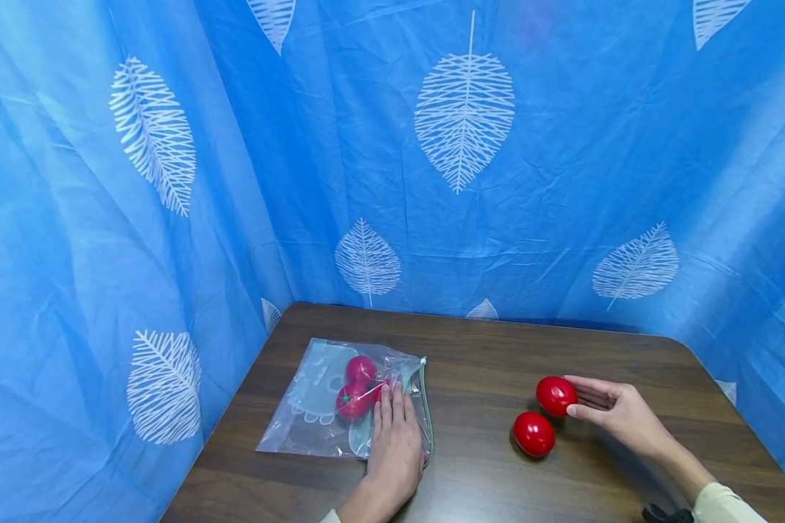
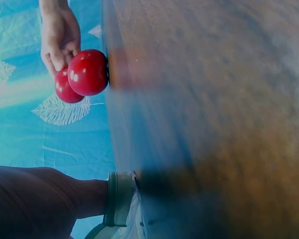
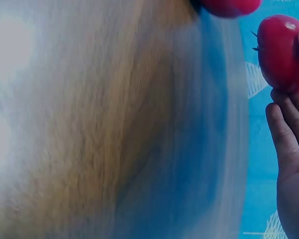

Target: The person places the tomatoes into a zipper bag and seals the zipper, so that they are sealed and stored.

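My left hand (image 1: 395, 443) lies with straight fingers on a clear zip bag (image 1: 294, 432), near its green-edged mouth. Several red tomatoes (image 1: 353, 402) show through the plastic, one partly under my fingers. The left wrist view shows the hand dark against the bag's green edge (image 2: 120, 199); its fingertips are hidden there. On the right, my right hand (image 1: 627, 414) pinches a shiny red tomato (image 1: 555, 396) between thumb and fingers. In the right wrist view this tomato (image 3: 281, 55) is off the table, its stem facing left. Another red tomato (image 1: 534, 434) sits on the table just in front of it.
Everything stands on a dark wood-grain table (image 1: 477, 378) with rounded corners. Blue curtains (image 1: 536, 181) with white leaf prints hang behind and at both sides. A black object (image 1: 666, 514) is by the right sleeve (image 1: 725, 505) at the bottom edge.
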The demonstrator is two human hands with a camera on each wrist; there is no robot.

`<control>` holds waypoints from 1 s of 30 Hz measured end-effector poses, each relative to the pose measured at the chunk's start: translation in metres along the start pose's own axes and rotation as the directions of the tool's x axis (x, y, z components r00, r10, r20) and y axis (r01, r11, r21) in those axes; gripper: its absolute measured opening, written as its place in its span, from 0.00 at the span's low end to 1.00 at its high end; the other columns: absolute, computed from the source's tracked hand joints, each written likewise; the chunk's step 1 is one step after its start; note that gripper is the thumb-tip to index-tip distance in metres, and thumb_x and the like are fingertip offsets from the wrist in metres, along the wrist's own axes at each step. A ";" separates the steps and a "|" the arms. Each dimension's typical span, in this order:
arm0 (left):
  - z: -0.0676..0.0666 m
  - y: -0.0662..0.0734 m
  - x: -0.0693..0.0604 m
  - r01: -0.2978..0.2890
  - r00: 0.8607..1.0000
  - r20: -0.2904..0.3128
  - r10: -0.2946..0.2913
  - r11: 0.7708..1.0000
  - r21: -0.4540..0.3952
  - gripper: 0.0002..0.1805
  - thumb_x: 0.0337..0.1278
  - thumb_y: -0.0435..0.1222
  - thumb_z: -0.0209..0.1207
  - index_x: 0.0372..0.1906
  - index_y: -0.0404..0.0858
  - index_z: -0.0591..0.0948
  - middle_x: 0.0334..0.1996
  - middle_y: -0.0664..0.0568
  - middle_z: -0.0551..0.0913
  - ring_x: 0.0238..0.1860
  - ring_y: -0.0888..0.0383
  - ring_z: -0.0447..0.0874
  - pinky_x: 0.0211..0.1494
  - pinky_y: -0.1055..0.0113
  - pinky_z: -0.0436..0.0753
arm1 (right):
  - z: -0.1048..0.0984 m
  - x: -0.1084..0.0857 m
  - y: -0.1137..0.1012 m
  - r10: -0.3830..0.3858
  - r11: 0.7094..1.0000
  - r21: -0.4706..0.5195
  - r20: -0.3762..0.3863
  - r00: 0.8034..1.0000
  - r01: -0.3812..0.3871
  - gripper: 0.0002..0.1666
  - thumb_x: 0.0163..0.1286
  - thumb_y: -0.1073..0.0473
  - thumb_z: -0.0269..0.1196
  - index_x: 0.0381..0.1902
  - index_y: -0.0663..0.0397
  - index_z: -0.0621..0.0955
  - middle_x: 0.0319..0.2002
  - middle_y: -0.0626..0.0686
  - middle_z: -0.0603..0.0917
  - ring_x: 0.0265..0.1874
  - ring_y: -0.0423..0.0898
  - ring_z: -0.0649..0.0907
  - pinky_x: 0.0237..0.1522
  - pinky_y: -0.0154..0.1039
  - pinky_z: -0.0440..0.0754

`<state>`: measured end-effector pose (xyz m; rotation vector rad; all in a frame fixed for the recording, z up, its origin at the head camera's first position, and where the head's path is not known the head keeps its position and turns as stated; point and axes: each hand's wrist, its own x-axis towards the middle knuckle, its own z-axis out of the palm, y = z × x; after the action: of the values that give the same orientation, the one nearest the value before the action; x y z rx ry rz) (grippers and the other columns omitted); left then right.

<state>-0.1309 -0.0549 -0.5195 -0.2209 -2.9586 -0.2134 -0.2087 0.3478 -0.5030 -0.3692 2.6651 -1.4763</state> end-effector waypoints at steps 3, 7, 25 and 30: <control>-0.001 0.000 0.000 -0.002 1.000 0.006 0.002 1.000 -0.001 0.59 0.45 0.47 0.85 0.78 0.25 0.69 0.83 0.30 0.64 0.85 0.31 0.61 0.84 0.41 0.69 | 0.002 -0.004 -0.007 -0.020 0.999 0.035 0.006 1.000 0.020 0.35 0.71 0.57 0.77 0.71 0.66 0.81 0.65 0.67 0.86 0.54 0.27 0.88 0.50 0.27 0.89; -0.001 0.000 0.000 0.001 1.000 0.013 0.000 1.000 -0.011 0.60 0.44 0.47 0.86 0.78 0.25 0.68 0.83 0.30 0.63 0.85 0.30 0.60 0.85 0.41 0.68 | 0.006 -0.010 -0.016 -0.058 0.997 0.055 0.011 0.998 0.057 0.33 0.71 0.60 0.77 0.70 0.66 0.82 0.64 0.64 0.88 0.55 0.28 0.89 0.50 0.28 0.89; -0.001 0.000 0.000 0.002 1.000 0.024 -0.002 1.000 -0.014 0.60 0.45 0.47 0.85 0.79 0.25 0.68 0.84 0.30 0.63 0.85 0.30 0.59 0.85 0.40 0.68 | 0.036 -0.003 -0.054 -0.118 0.989 0.098 0.101 0.988 0.108 0.34 0.71 0.58 0.77 0.71 0.66 0.81 0.66 0.70 0.85 0.56 0.31 0.89 0.53 0.28 0.88; -0.001 0.001 0.000 0.004 1.000 0.019 -0.004 1.000 -0.007 0.60 0.44 0.47 0.86 0.79 0.25 0.68 0.83 0.30 0.63 0.85 0.30 0.60 0.85 0.41 0.68 | 0.048 0.003 -0.061 -0.115 0.990 0.093 0.120 0.986 0.104 0.35 0.71 0.56 0.77 0.72 0.61 0.82 0.67 0.67 0.86 0.59 0.37 0.90 0.55 0.29 0.88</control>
<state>-0.1305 -0.0546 -0.5180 -0.2195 -2.9781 -0.2229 -0.1927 0.2761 -0.4768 -0.5904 2.5116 -1.5367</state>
